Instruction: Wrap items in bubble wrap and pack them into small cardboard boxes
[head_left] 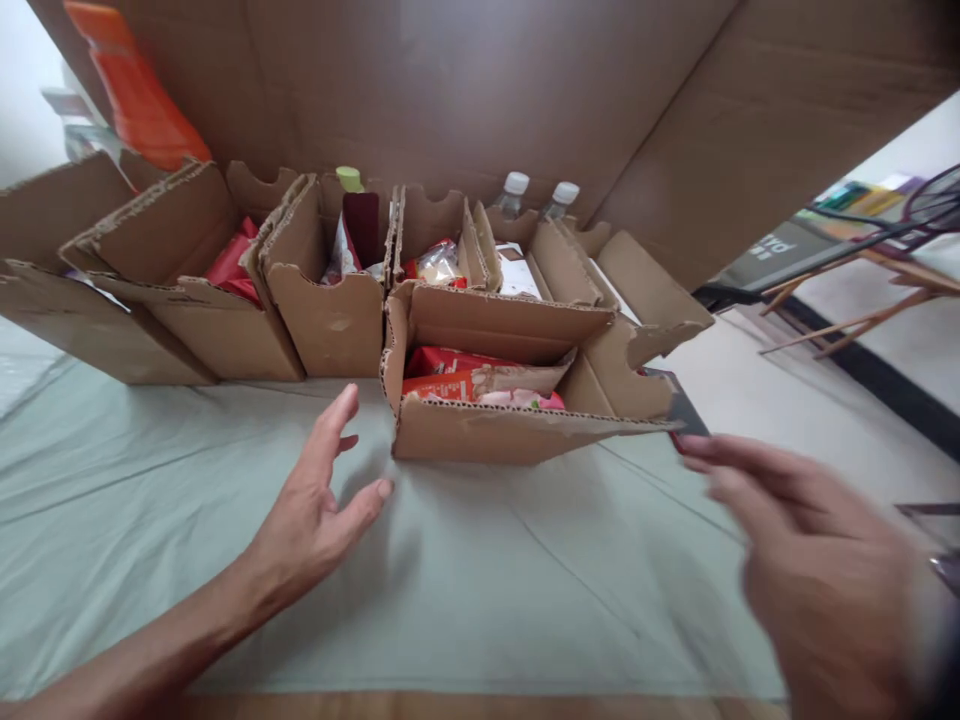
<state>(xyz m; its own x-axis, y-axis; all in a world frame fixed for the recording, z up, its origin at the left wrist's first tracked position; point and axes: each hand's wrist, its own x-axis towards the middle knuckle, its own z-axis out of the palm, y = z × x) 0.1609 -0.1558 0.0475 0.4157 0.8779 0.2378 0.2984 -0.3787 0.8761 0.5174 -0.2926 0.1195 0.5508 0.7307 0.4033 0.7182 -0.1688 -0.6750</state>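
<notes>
Nearest to me, blurred at the lower right, was my right hand point(825, 545), its fingertips closed, as far as the blur showed, on the edge of a dark flat piece point(688, 408). That piece was at the right end of the front box point(480, 442), outside the wall. My left hand point(319, 505) held nothing; its thumb and fingers stood apart just beside the box's left end.

I judged the work partway along: packets point(502, 380) already lay inside the front box, while the dark piece was not yet in it. Behind, a row of open boxes point(330, 325) held a red packet point(238, 265) and other goods; whether any needed more, I could not tell.

Pale green cloth point(525, 580) covered the surface, creased, with a wooden edge point(480, 707) below. A tall cardboard panel point(450, 90) rose behind; off right were pale floor point(731, 400) and a wooden-legged stand point(840, 315).
</notes>
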